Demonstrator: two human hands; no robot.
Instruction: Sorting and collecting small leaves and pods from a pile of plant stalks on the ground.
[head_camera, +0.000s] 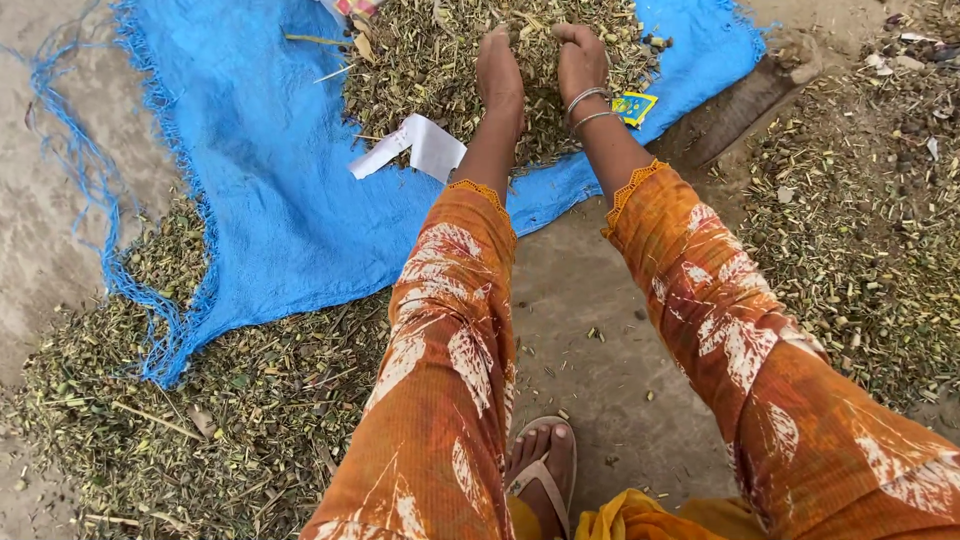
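1. a frayed blue thread (75, 150) is trailing over the bare ground (590, 290) at the far left, off the ragged edge of the blue cloth (260, 190).
2. a wide spread of dry chopped plant bits (200, 420) is lying on the ground at the near left, partly under the cloth's fringe.
3. the blue cloth is lying flat on the ground, running from the left to the far right, and it is carrying a heap of dry plant bits (430, 60) at the far middle.
4. a folded white paper (415, 148) is resting on the cloth, just left of the left forearm and touching the edge of the heap.
5. the left hand (498, 72) is reaching into the heap, fingers bent down and sunk in the bits; how far they are closing cannot be told.
6. the right hand (578, 60) is lying just beside it, fingers curled into the same heap, with thin metal bangles (590, 108) sitting on the wrist; its grip cannot be told either.
7. a small yellow and blue wrapper (634, 106) is lying on the cloth just right of the right wrist.
8. more loose plant bits (860, 220) are covering the ground at the right.
9. a sandalled foot (543, 470) is showing near the bottom, between the orange sleeves (440, 380).
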